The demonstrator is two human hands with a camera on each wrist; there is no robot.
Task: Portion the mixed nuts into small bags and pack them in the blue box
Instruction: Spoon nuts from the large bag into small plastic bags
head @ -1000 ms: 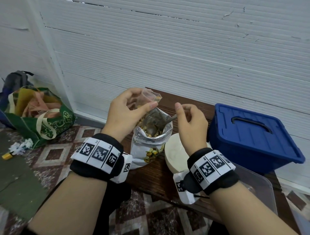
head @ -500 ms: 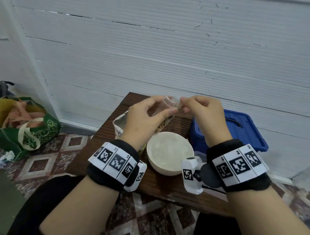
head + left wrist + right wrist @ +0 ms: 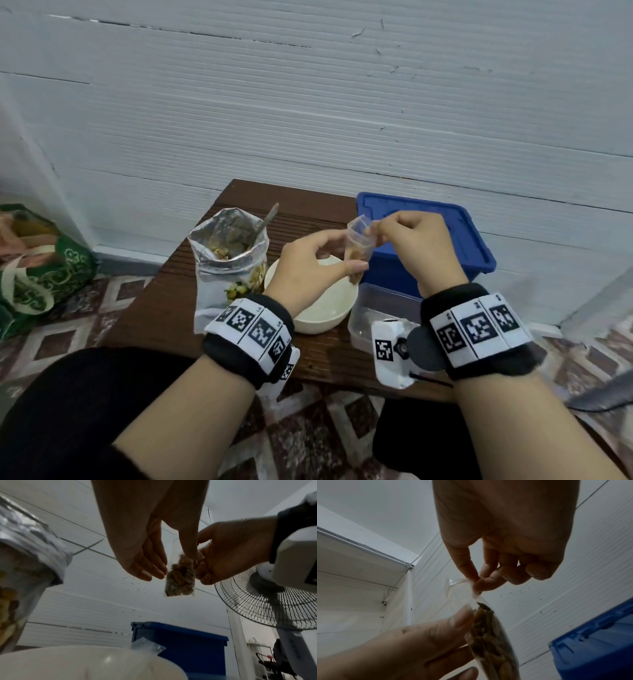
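A small clear bag (image 3: 360, 244) with nuts in its lower half hangs above the white bowl (image 3: 322, 317), in front of the blue box (image 3: 455, 236). My left hand (image 3: 308, 270) pinches the bag's side between thumb and fingers. My right hand (image 3: 416, 246) pinches its open top edge. The left wrist view shows the small bag (image 3: 180, 580) hanging between my left hand (image 3: 145, 563) and my right hand (image 3: 226, 557). In the right wrist view my right hand (image 3: 479, 582) nips the small bag (image 3: 489, 635) at its rim. The silver nut pouch (image 3: 227, 260) stands open at the left, a spoon (image 3: 270, 216) inside.
All of it sits on a low brown table (image 3: 164, 308) against a white wall. A clear plastic container (image 3: 383, 308) is beside the bowl, before the closed blue box. A green cloth bag (image 3: 41, 274) lies on the tiled floor at left. A standing fan (image 3: 267, 601) is at right.
My right hand left the spoon in the pouch and took the small bag's top edge. Both hands carried the bag right, from over the pouch to above the bowl.
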